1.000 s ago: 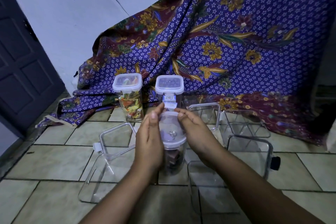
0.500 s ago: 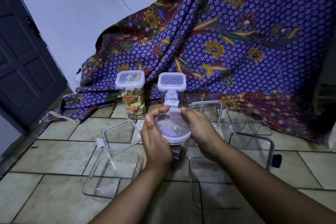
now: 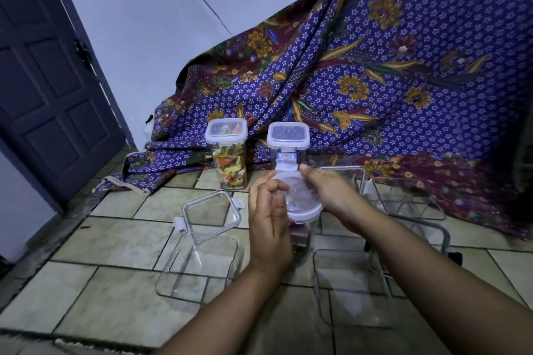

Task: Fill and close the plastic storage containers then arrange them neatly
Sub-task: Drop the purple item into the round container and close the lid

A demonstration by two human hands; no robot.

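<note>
A clear container (image 3: 302, 236) with dark contents stands on the tiled floor in the middle, its pale lid (image 3: 302, 202) on top. My left hand (image 3: 269, 225) wraps the lid's left side and my right hand (image 3: 326, 192) covers its right and far edge. Two shut, filled containers stand behind: one with colourful pieces (image 3: 229, 153), one with dark contents (image 3: 288, 143). An empty clear container (image 3: 199, 256) lies at the left, another empty one (image 3: 352, 288) at the near right.
More empty clear containers (image 3: 403, 199) stand at the right by the draped purple batik cloth (image 3: 375, 66). A dark door (image 3: 49, 75) is at the left beside the white wall. The floor is beige tile (image 3: 109, 242).
The view has tilted up and shifted. Both hands have moved round the lid; my left fingers now curl over its left edge, and my right hand lies further across the top.
</note>
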